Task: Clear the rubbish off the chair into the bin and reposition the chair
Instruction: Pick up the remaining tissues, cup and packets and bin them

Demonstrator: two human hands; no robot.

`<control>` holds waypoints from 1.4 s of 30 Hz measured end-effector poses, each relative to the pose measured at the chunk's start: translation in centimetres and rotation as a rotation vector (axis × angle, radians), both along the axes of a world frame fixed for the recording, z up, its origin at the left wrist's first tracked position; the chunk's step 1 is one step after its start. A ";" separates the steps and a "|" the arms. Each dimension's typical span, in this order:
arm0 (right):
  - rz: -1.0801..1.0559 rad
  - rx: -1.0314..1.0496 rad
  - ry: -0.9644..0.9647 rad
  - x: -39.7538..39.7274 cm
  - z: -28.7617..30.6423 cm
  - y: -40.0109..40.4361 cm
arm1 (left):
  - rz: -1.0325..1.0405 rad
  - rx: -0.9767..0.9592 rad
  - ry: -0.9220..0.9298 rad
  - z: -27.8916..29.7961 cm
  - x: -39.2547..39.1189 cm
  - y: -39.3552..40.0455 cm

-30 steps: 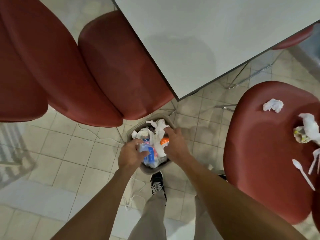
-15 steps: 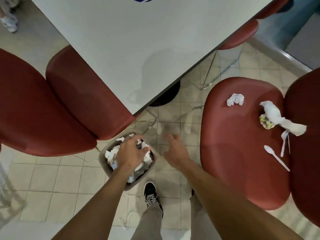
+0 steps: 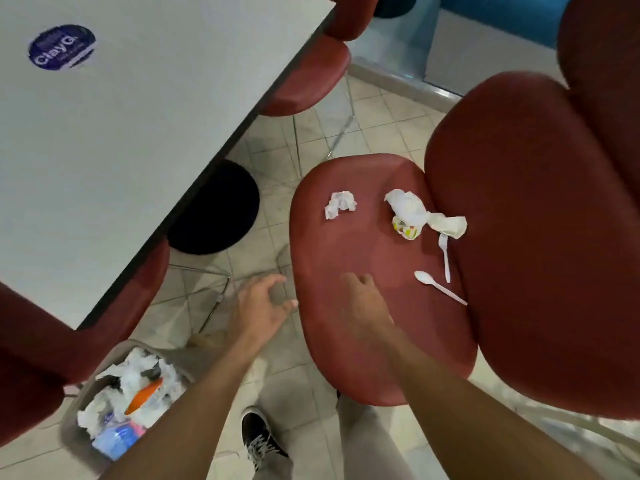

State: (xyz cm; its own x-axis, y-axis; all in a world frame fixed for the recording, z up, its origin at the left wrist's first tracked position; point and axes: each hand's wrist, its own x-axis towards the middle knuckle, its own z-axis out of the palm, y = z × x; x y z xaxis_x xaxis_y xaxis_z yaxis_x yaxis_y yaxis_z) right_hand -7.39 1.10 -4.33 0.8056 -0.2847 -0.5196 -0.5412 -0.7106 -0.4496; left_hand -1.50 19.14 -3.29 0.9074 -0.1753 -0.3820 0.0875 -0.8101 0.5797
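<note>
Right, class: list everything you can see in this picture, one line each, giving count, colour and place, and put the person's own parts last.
Crumpled napkin: one, white, left part of the seat.
Wrapper wad: one, white with coloured print, back of the seat.
Fork: one, white, beside the wad.
Spoon: one, white, right of the seat.
Chair: one holding the rubbish, red.
Other chairs: several, red, round the table.
Table: one, white, upper left.
Sticker: one, blue, on the table.
Bin: one, grey, full, lower left.
Shoe: one, black, on the floor.
Left hand: fingers spread, empty.
Right hand: over the seat, empty.
</note>
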 end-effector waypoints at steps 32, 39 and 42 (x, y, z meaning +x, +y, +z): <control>-0.554 -0.113 -0.124 4.6 -14.0 -28.2 | -0.525 0.161 -0.112 -15.7 11.7 -34.5; -0.571 -0.152 -0.088 3.3 -12.3 -27.5 | -0.424 0.040 -0.121 -13.5 10.1 -32.4; -0.567 -0.146 -0.071 2.6 -10.2 -26.2 | -0.388 0.022 -0.129 -11.4 9.0 -30.9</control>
State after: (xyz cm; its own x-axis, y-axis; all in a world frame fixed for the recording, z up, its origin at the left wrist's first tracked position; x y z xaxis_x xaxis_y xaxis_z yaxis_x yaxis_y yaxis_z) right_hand -4.81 -25.08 -14.58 0.5382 -0.7457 -0.3928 -0.8267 -0.3765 -0.4181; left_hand 7.49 -11.77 -14.65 0.8162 -0.5073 -0.2766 -0.2995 -0.7809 0.5482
